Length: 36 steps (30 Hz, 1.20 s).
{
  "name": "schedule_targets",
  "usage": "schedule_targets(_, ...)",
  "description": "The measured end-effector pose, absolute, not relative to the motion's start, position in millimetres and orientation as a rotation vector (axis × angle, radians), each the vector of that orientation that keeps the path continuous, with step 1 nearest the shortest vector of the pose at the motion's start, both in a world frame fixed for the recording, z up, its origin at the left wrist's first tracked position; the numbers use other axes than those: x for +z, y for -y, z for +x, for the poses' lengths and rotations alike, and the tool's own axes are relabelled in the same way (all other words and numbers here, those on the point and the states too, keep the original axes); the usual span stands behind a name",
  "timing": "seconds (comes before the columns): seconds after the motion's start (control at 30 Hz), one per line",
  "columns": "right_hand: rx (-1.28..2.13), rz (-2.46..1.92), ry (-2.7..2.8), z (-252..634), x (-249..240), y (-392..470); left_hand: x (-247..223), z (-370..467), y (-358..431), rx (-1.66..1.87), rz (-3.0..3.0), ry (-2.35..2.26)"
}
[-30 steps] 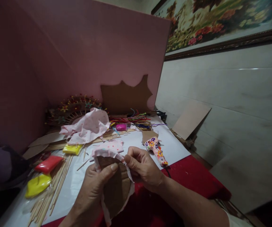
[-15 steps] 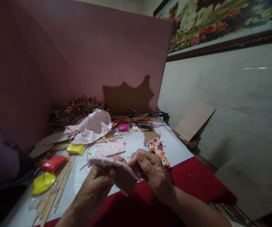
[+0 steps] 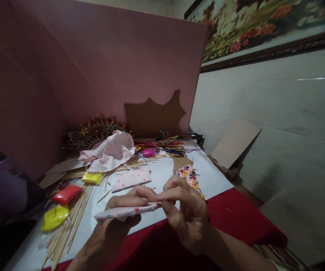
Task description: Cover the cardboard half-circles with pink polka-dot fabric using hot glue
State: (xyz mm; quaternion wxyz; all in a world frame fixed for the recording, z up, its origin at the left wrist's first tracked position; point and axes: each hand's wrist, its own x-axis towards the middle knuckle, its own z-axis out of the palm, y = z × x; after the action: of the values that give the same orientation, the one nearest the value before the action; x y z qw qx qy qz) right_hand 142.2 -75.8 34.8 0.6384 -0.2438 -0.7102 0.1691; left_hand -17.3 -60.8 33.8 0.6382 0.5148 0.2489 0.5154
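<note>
My left hand is closed round a flat piece of cardboard covered in pink dotted fabric, held nearly edge-on to me above the table. At its right end the fingers of my right hand pinch the fabric edge. Just behind my hands a second pink dotted fabric-covered piece lies on the white sheet. Beyond my right hand is a floral-patterned cut-out, partly hidden by my fingers, beside a scrap of brown cardboard.
Wooden sticks lie at the left, near yellow and red packets of clay. Crumpled pink fabric, scissors and coloured pipe cleaners sit at the back. A jagged cardboard sheet leans on the pink panel.
The fabric-covered piece has tilted from showing its brown underside to nearly edge-on. My left fingers now lie over its top, and my right hand pinches its right end.
</note>
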Motion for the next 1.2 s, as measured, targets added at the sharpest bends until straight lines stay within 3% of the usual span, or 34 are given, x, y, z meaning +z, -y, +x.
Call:
schedule_targets(0.17, 0.698, -0.638, 1.599, 146, 34, 69, 28, -18, 58, 1.094, 1.141, -0.694)
schedule_targets(0.47, 0.822, -0.647, 1.552, 144, 36, 60, 23, -13, 63, 1.233, 0.877, -0.765)
schedule_targets(0.73, 1.197, -0.659, 1.441, 144, 27, 50, 27, -11, 64, 1.235, 0.772, -0.792)
schedule_targets(1.2, 1.19, -0.859, 1.43, 145, 29, 46, 24, -12, 61, 1.237, 0.891, -0.922)
